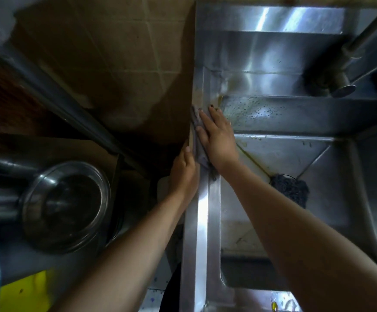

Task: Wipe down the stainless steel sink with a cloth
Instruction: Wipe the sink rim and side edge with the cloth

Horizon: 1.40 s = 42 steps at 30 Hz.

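The stainless steel sink (202, 212) fills the right half of the head view, its left rim running from bottom to top. A grey cloth (196, 119) lies along that rim. My right hand (216, 136) presses flat on the cloth with fingers spread, pointing toward the far corner. My left hand (184, 172) rests on the outer left edge of the rim, its thumb touching the cloth's near end. Most of the cloth is hidden under my right hand.
A dark scrubber (290, 190) lies in the basin near the drain. The faucet (345, 70) stands at the upper right. Left of the sink are a steel bowl (67, 206), a yellow object (25, 291) and tiled floor (120, 52) below.
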Tool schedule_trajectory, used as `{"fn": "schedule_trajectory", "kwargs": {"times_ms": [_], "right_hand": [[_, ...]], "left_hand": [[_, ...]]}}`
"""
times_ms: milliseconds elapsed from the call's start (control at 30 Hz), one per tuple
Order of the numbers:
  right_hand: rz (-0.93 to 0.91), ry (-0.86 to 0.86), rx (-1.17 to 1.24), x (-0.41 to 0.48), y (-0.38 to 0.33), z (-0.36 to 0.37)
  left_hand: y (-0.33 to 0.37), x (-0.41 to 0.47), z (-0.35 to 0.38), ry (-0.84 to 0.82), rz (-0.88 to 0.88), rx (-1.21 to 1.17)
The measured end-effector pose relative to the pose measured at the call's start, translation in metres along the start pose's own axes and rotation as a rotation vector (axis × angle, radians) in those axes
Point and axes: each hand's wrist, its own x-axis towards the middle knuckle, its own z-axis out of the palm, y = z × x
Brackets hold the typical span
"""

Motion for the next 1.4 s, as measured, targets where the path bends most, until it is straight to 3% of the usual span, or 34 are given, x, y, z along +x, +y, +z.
{"fn": "schedule_trajectory", "kwargs": {"times_ms": [200, 567, 867, 1167, 1400], "right_hand": [[0.011, 0.012, -0.003, 0.017, 0.003, 0.001], [-0.018, -0.067, 0.006, -0.061, -0.01, -0.006], [-0.06, -0.032, -0.074, -0.019, -0.014, -0.002], [0.071, 0.027, 0.053, 0.024, -0.002, 0.002], [0.193, 0.07, 0.147, -0.014, -0.008, 0.0]], "left_hand": [[-0.002, 0.0, 0.0, -0.025, 0.004, -0.014], [0.0, 0.003, -0.002, -0.046, -0.079, -0.035], [-0.003, 0.002, -0.001, -0.115, -0.043, -0.209], [-0.004, 0.003, 0.001, -0.047, -0.067, -0.084], [-0.004, 0.002, -0.001, -0.035, -0.076, -0.125]]}}
